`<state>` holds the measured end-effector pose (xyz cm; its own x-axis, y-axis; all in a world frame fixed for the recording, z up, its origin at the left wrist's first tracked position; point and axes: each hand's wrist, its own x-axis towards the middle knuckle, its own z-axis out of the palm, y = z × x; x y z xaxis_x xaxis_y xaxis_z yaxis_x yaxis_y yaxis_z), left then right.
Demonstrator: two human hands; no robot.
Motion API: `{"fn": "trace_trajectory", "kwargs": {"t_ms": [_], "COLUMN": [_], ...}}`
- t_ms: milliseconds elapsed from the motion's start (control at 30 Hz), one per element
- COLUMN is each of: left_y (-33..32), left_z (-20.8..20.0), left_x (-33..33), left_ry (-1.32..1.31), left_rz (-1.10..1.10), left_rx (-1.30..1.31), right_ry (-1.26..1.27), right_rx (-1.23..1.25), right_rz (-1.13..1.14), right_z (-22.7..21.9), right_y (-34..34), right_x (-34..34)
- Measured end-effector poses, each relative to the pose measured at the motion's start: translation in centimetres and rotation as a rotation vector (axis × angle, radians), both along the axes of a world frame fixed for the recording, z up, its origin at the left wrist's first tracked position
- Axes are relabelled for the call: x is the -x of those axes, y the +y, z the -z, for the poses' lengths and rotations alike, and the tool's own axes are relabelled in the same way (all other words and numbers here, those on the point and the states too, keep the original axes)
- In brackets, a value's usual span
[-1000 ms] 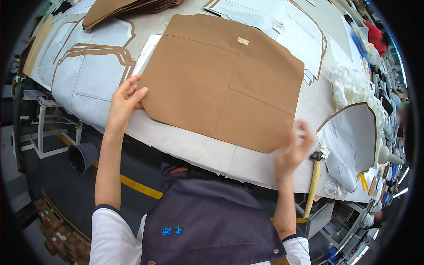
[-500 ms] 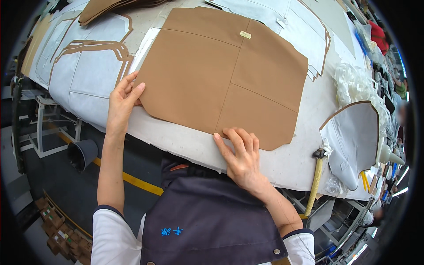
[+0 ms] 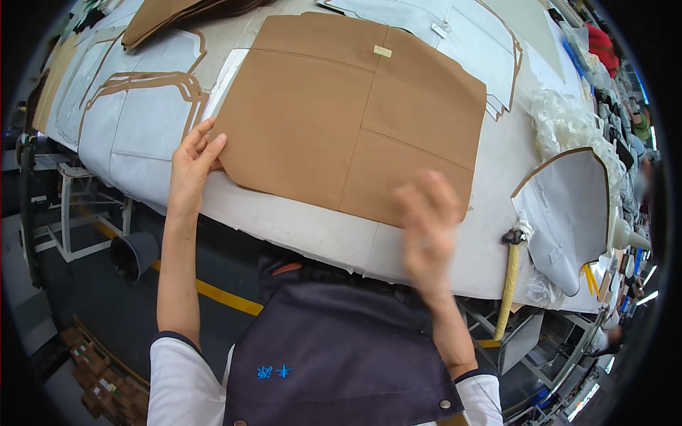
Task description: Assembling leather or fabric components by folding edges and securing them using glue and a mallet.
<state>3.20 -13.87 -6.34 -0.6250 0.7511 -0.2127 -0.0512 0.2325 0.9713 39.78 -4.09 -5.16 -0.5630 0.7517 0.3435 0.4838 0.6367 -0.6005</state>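
A flat brown leather-like panel (image 3: 305, 106) with stitched seams and a small pale label lies before me on the white-topped table. Its left edge is pinched by my left hand (image 3: 193, 167), thumb on top and fingers curled at the rim. Over the lower right edge of the panel is my right hand (image 3: 430, 234), smeared by motion. Its fingers are too blurred to read, and whether it touches the panel I cannot tell.
White-backed panels with brown edges (image 3: 145, 121) lie at the left, with more white-backed pieces (image 3: 469, 42) at the far right. A brown stack (image 3: 170, 21) sits far left. On the right are a curved white piece (image 3: 568, 220), a yellow-wrapped handle (image 3: 507, 291) and crumpled translucent strips (image 3: 561, 121).
My right hand has left the panel's near edge, moving right and slightly away from me. My left hand still pinches the left edge. The whole scene has shifted slightly left in view.
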Motion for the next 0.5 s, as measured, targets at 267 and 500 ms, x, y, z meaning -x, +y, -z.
{"fn": "trace_trajectory", "kwargs": {"t_ms": [267,500], "left_y": [0.9,2.0], "left_z": [-0.2,-0.2], "left_x": [0.4,1.6], "left_ry": [-0.060,-0.058], "left_rz": [0.026,0.070], "left_rx": [0.042,0.018], "right_ry": [0.287,0.287], "right_rx": [0.608,0.939], "right_rz": [0.592,0.424], "right_z": [0.1,-0.3], "right_y": [8.1,10.4], "right_x": [-8.3,-6.8]}}
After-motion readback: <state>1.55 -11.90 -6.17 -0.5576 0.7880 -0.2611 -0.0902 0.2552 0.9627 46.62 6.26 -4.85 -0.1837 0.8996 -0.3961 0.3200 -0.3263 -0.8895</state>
